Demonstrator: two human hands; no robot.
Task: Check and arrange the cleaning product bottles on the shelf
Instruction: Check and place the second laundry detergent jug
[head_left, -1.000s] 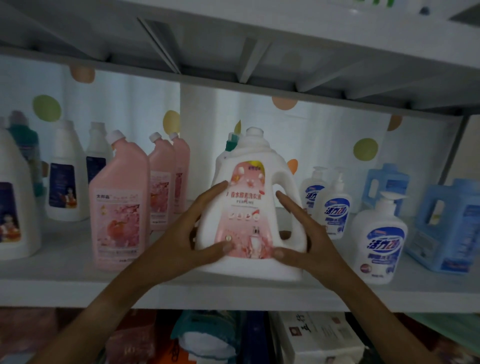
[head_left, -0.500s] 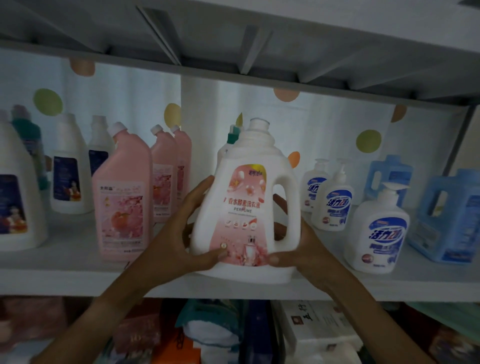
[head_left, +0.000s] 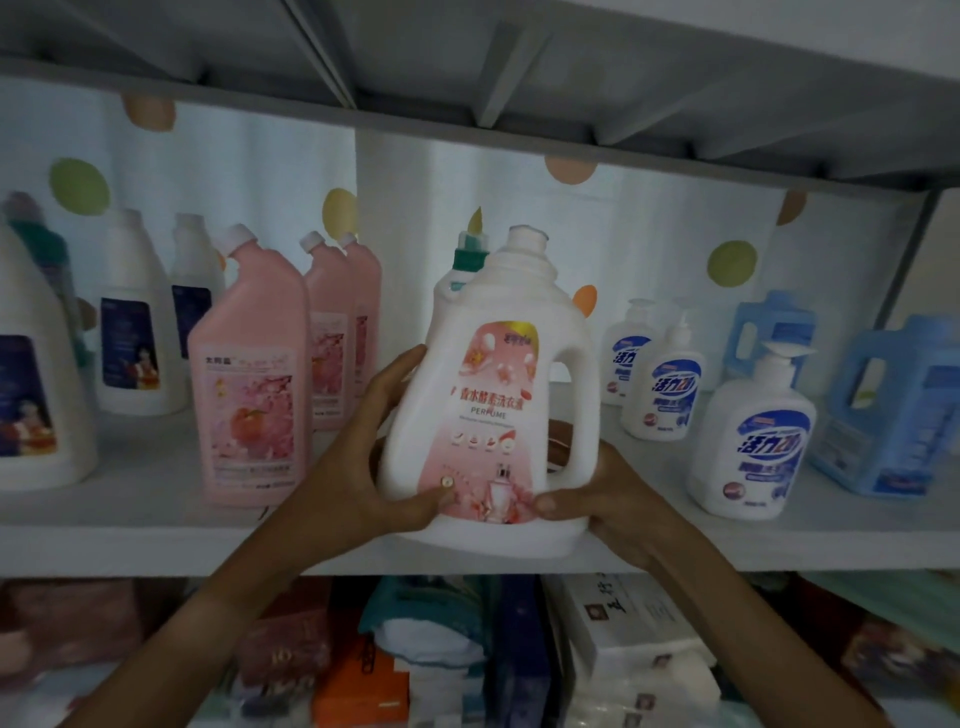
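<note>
The shelf runs the full width in front of you, its white board carrying rows of cleaning bottles under a grey shelf above. The largest thing in your grasp is the white detergent jug, with a pink label marked PERFUME, held upright at the front edge of the board; whether its base touches the board or sits just above it cannot be told from here. Behind it stands a green-capped bottle, nearly hidden. To the left are pink bottles in a row running back, and to the right white pump bottles with blue labels, then blue jugs.

Your left hand wraps the jug's left side, thumb pressed across the lower label and fingers reaching up the wall. Your right hand grips the lower right corner under the handle loop, thumb on the front, the other fingers curled behind and partly seen through the loop.

Judging by its size, a full jug will be heavy and its smooth plastic slick, while the wall is stiff enough not to buckle. Two hands low on the body steady it well; for a one-handed carry the moulded handle on the right would probably be the surer hold. Mind the pump bottle near your right wrist when you set it back.
</note>
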